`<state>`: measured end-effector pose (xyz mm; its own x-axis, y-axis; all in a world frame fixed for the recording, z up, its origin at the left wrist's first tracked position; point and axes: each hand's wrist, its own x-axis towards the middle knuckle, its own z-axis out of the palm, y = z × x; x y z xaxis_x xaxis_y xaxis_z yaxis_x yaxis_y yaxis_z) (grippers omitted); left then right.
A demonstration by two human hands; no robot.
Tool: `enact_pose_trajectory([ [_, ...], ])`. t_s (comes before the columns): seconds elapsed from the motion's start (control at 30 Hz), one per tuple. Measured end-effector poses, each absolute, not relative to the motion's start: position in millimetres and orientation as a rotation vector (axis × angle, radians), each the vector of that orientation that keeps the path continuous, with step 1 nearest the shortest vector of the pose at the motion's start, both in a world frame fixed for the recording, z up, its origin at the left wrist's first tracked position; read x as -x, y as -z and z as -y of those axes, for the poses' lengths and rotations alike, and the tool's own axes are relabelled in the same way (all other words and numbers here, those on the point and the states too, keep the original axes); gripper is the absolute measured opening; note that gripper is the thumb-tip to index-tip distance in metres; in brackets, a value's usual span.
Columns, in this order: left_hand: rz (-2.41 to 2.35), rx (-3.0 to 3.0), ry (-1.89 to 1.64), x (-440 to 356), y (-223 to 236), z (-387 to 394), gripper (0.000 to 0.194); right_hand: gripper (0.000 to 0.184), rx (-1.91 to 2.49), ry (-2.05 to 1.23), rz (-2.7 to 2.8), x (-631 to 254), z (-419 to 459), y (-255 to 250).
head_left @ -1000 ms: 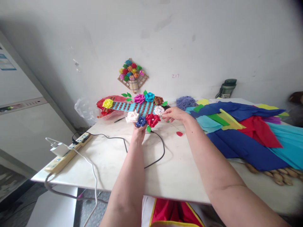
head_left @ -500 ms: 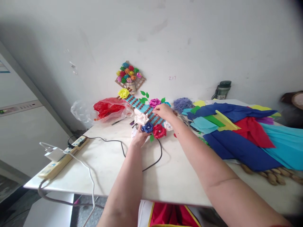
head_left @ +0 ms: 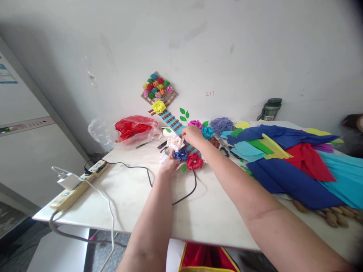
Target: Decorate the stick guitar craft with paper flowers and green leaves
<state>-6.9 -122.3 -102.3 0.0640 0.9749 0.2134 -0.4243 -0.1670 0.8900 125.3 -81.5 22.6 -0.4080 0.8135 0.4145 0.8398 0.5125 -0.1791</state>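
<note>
A handmade panel of brown sticks and light-blue strips tilts above the table, decorated with folded flowers. These include a yellow flower at its upper end, a white flower, a dark-blue flower, a red flower, a magenta flower and a teal flower. My left hand grips the panel's lower edge beside the dark-blue flower; its fingertips are partly hidden. My right hand is closed in a pinch over the middle of the strips. What its fingers hold, if anything, is hidden.
Colored paper sheets cover the table's right side, with scissors beside them. A red plastic bag lies at back left. A power strip with cables runs along the left edge. A bottle stands at the back.
The panel has shifted right and turned a little, with its yellow-flower end higher. My right hand has moved slightly left across it, uncovering the teal flower. My left hand keeps its grip.
</note>
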Motion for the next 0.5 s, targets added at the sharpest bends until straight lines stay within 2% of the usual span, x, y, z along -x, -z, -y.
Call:
enact_pose_trajectory([
  [0.33, -0.686, -1.097, -1.409, 9, 103, 125, 0.077, 0.022, 1.301, 0.019, 2.336, -138, 68, -17],
  [0.5, -0.735, -1.112, -1.353, 3, 101, 126, 0.082, 0.023, 1.349, 0.004, 2.371, -149, 64, -11],
])
